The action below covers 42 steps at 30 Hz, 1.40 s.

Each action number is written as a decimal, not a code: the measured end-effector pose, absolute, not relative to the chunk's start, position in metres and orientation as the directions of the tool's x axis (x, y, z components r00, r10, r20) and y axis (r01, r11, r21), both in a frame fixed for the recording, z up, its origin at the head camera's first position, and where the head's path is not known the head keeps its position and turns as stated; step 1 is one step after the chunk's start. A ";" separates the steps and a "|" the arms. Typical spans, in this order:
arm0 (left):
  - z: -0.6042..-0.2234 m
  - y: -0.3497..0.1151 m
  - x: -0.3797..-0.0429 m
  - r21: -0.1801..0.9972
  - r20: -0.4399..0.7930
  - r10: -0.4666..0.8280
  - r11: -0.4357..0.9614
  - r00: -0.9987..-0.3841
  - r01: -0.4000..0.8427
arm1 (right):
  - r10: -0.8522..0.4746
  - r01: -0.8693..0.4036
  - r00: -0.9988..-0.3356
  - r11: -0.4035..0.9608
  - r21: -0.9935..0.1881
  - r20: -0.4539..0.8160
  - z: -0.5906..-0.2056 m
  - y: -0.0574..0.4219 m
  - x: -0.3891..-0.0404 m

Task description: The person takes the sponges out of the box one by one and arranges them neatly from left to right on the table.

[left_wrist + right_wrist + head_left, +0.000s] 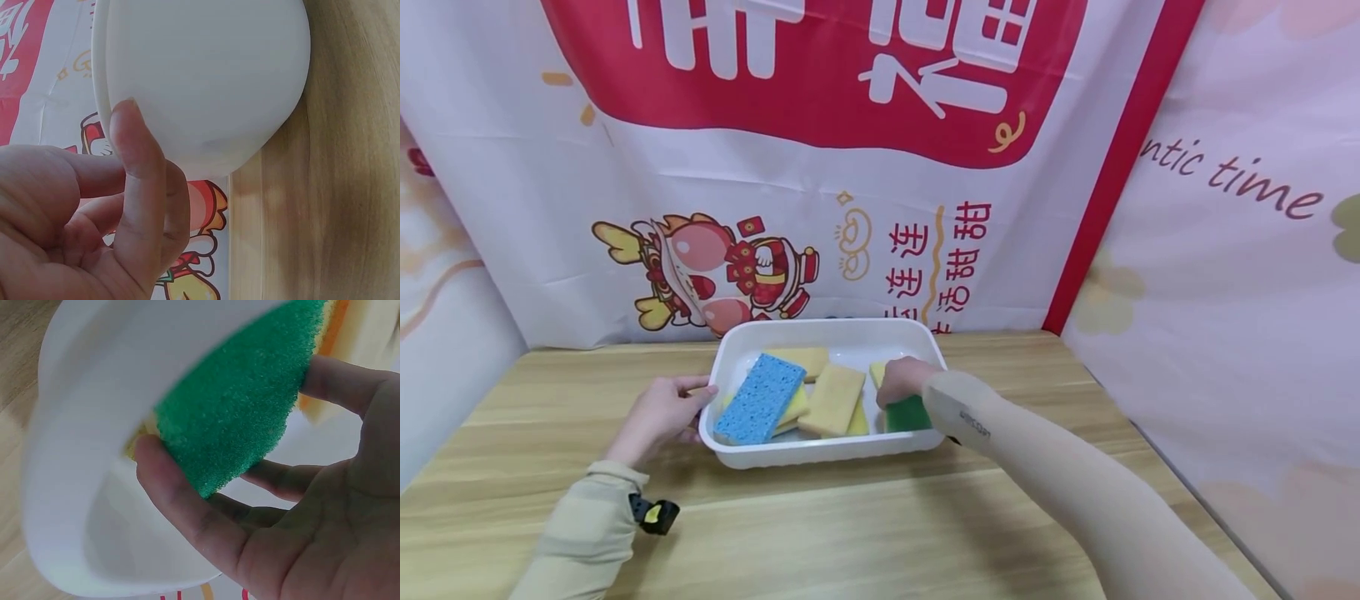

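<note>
A white plastic basin (pixel 827 452) rests on the table, holding several sponges. My left hand (pixel 658 412) holds the basin's left end by the rim, and in the left wrist view its fingers (pixel 140 150) lie against the outer wall. Inside the basin's right end, my right hand (pixel 904 379) grips a scouring sponge (pixel 237 394) with a green face and a yellow side. The right wrist view shows its fingers and thumb around that sponge's edges. Left of it lie a beige sponge (pixel 832 400) and a speckled blue sponge (pixel 762 398), resting on yellowish ones.
A wood-grain table (pixel 820 533) extends around the basin. Right behind it hangs a red and white printed banner (pixel 820 167). Another printed cloth (pixel 1240 317) stands along the table's right side. One more beige sponge (pixel 805 360) lies at the basin's back.
</note>
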<state>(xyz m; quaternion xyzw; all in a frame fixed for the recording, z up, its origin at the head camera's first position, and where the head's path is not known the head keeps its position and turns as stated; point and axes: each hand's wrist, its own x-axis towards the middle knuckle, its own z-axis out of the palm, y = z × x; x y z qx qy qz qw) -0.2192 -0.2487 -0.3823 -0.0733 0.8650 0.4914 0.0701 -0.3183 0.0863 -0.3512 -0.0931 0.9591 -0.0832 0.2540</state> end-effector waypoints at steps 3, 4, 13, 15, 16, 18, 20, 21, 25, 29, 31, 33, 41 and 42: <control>-0.382 -0.248 -0.219 0.842 -0.192 -0.055 0.504 -0.980 -0.193 | -0.221 -0.135 -0.861 0.968 -0.213 -0.459 -0.350 0.090 -0.316; -0.382 -0.248 -0.219 0.843 -0.193 -0.054 0.502 -0.980 -0.194 | -0.219 -0.133 -0.864 0.968 -0.214 -0.453 -0.349 0.091 -0.316; -0.381 -0.247 -0.221 0.847 -0.194 -0.046 0.497 -0.980 -0.191 | -0.260 -0.204 -0.906 0.959 -0.195 -0.334 -0.334 0.094 -0.311; -0.382 -0.247 -0.221 0.847 -0.195 -0.045 0.495 -0.980 -0.192 | -0.260 -0.210 -0.917 0.959 -0.191 -0.302 -0.327 0.093 -0.307; -0.382 -0.247 -0.221 0.847 -0.196 -0.045 0.496 -0.980 -0.192 | -0.256 -0.207 -0.923 0.960 -0.189 -0.288 -0.324 0.093 -0.306; -0.382 -0.247 -0.221 0.846 -0.198 -0.045 0.497 -0.979 -0.194 | -0.253 -0.208 -0.934 0.959 -0.194 -0.253 -0.320 0.092 -0.302; -0.382 -0.247 -0.221 0.846 -0.198 -0.045 0.497 -0.979 -0.194 | -0.256 -0.216 -0.944 0.957 -0.195 -0.209 -0.317 0.092 -0.298; -0.382 -0.247 -0.221 0.846 -0.196 -0.046 0.498 -0.979 -0.193 | -0.260 -0.222 -0.947 0.954 -0.202 -0.189 -0.315 0.092 -0.295; -0.381 -0.247 -0.221 0.844 -0.189 -0.047 0.502 -0.981 -0.187 | -0.284 -0.253 -0.952 0.942 -0.220 -0.119 -0.309 0.089 -0.281; -0.381 -0.248 -0.220 0.841 -0.190 -0.044 0.507 -0.981 -0.186 | -0.281 -0.255 -0.956 0.938 -0.236 -0.082 -0.302 0.081 -0.268; -0.381 -0.249 -0.220 0.839 -0.193 -0.046 0.510 -0.980 -0.189 | -0.279 -0.255 -0.958 0.935 -0.246 -0.069 -0.298 0.076 -0.261; -0.381 -0.249 -0.220 0.835 -0.194 -0.050 0.516 -0.980 -0.192 | -0.284 -0.261 -0.957 0.932 -0.252 -0.058 -0.295 0.071 -0.255; -0.382 -0.250 -0.220 0.837 -0.193 -0.036 0.515 -0.980 -0.184 | -0.317 -0.307 -0.948 0.920 -0.242 -0.003 -0.285 0.048 -0.220; -0.382 -0.250 -0.220 0.837 -0.194 -0.036 0.516 -0.980 -0.184 | -0.321 -0.314 -0.947 0.919 -0.239 0.007 -0.284 0.045 -0.216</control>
